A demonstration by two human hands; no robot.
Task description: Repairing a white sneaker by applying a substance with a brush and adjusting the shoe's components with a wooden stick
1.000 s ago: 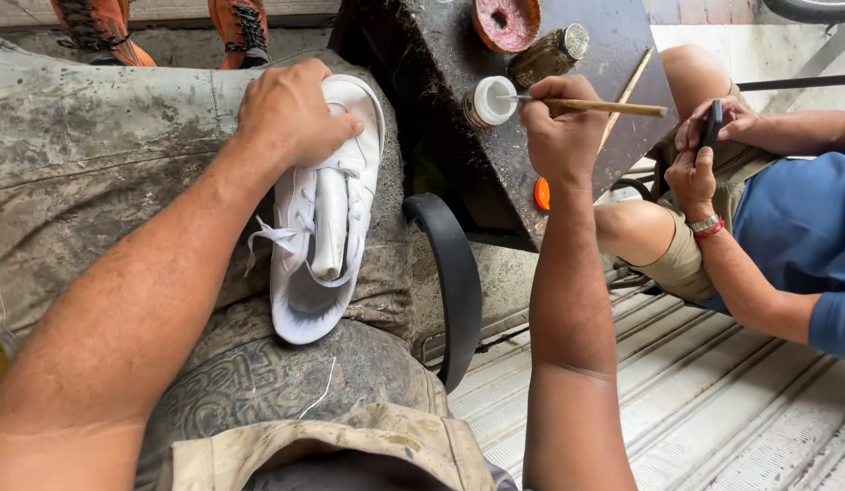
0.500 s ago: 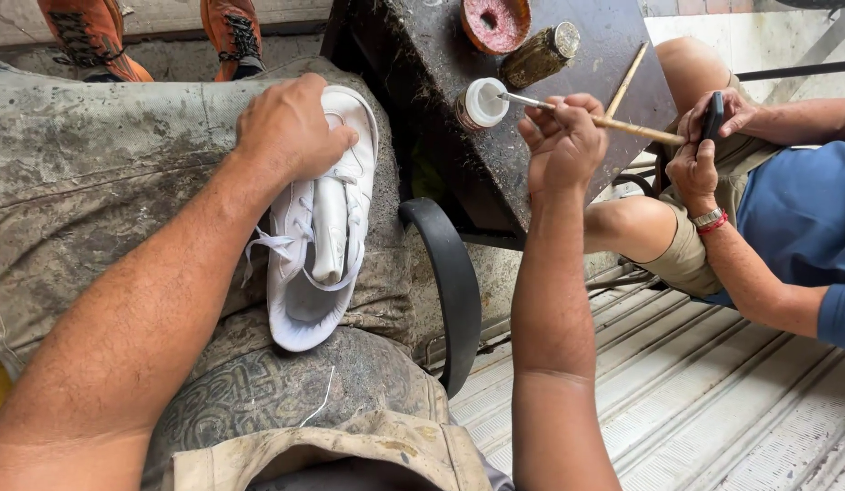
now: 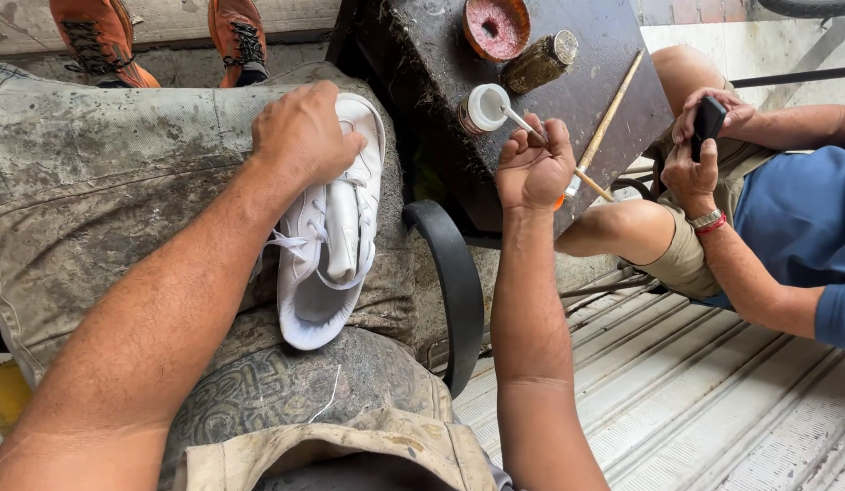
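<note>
White leather is what I see first: a white shoe lies on my lap, toe toward the far side, laces loose and trailing off its left edge. My left hand is closed over the far end of the shoe, fingers curled down around the toe, pressing it against my stained grey trousers.

My right hand is closed around a thin brush, held up over the near edge of the dark table to the right of my knee. The brush tip reaches into a small white pot that stands on the table just left of the hand. Farther back on the table sit a round red tin and a small dark bottle lying on its side. A long wooden stick lies slanted along the right edge of the table, passing behind my right hand. I cannot tell whether that hand also touches the stick.

On the right, another person in a blue shirt sits near the table, both hands around a dark phone. At the far left, two orange shoes stand on the ground. A black curved chair arm runs between my leg and the ribbed metal floor.
</note>
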